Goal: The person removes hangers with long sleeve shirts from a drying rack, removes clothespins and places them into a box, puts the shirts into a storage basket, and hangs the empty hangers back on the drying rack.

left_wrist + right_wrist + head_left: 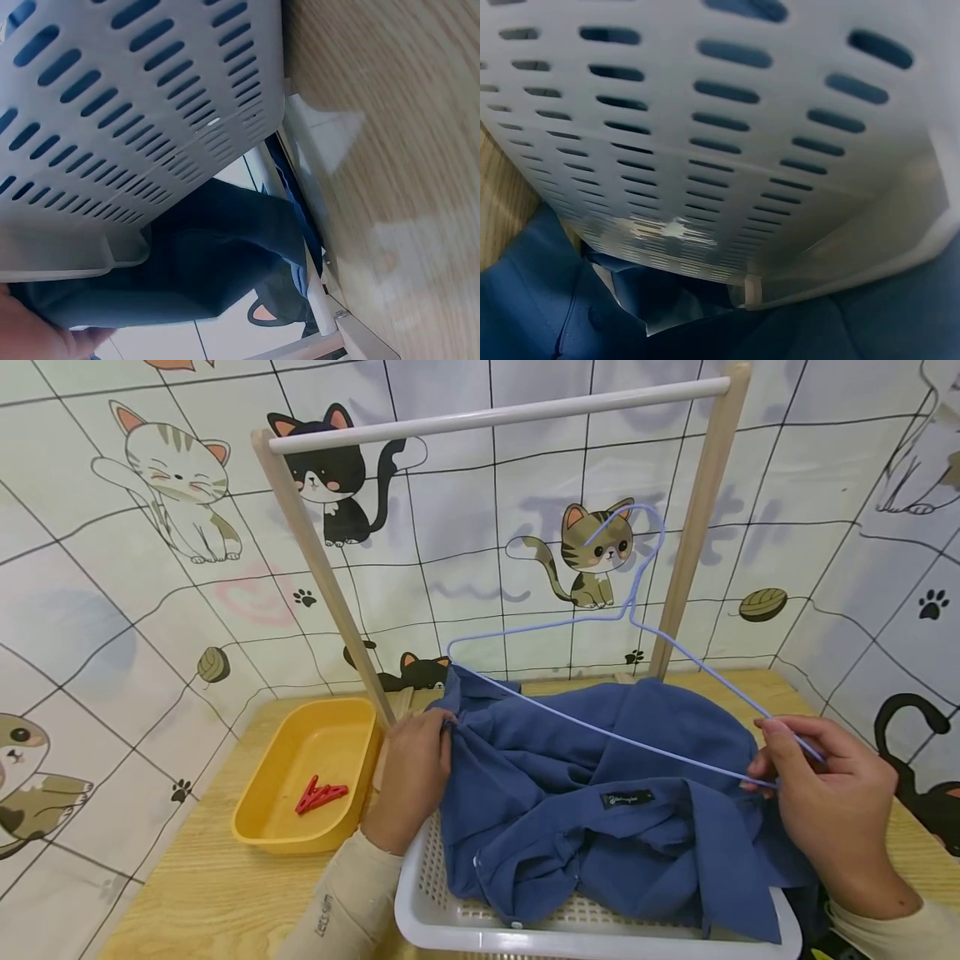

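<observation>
A blue garment (525, 793) with a dark collar label lies heaped over a white basket (465, 935). The left hand (412, 777) pinches the cloth at its left side, where the far left end of a lavender wire hanger (555, 708) meets the fabric. The right hand (840, 802) grips the other end of the hanger, its hook pointing up and away. In the left wrist view the left hand (37, 334) holds the garment (202, 255) beside the basket (135, 112). The right wrist view has the basket (727, 150) and garment (532, 300), with the right hand out of sight.
A wooden rack with a white top bar (495, 417) stands behind the basket. Left of the basket, a yellow tray (247, 831) on the wood-grain table (195, 893) holds red clothespins (321, 795). Cat-patterned walls (465, 527) close off the back and sides.
</observation>
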A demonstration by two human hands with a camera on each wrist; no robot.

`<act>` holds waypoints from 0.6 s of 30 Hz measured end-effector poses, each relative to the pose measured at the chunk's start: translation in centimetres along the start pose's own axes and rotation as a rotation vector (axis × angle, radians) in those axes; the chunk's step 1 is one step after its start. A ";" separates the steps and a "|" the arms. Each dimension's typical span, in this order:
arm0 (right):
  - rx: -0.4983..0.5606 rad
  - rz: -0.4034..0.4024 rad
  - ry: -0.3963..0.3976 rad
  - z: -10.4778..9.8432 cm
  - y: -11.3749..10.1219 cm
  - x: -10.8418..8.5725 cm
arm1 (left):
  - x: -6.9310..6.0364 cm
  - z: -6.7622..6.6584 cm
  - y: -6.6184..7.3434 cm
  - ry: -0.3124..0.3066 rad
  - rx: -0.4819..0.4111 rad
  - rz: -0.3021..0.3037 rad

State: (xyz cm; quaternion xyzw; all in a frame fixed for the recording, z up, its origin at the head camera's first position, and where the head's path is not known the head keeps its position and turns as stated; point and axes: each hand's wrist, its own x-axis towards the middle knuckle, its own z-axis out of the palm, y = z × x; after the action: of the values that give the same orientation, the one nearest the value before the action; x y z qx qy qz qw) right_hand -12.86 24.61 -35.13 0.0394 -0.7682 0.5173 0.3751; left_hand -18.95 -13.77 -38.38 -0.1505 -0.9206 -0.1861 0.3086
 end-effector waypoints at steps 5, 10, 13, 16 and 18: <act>-0.006 -0.003 0.021 0.0 0.0 0.1 | 0.1 -0.2 0.3 -0.011 -0.011 0.117; -0.022 -0.006 0.032 0.0 0.0 0.1 | 0.0 -0.6 0.6 -0.031 -0.041 0.195; -0.020 -0.005 0.035 0.0 0.0 0.1 | -0.2 -0.7 0.5 -0.060 -0.070 0.222; -0.018 -0.007 0.034 0.0 0.1 0.0 | -0.3 -0.7 0.4 -0.085 -0.107 0.251; -0.019 -0.009 0.034 0.0 0.1 0.0 | -0.4 -0.7 0.4 -0.097 -0.129 0.267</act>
State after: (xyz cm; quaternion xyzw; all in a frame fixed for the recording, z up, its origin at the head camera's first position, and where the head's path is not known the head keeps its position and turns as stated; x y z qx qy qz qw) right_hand -12.93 24.64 -35.23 0.0305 -0.7664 0.5089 0.3907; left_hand -18.19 -13.76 -38.03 -0.3001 -0.8922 -0.1948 0.2756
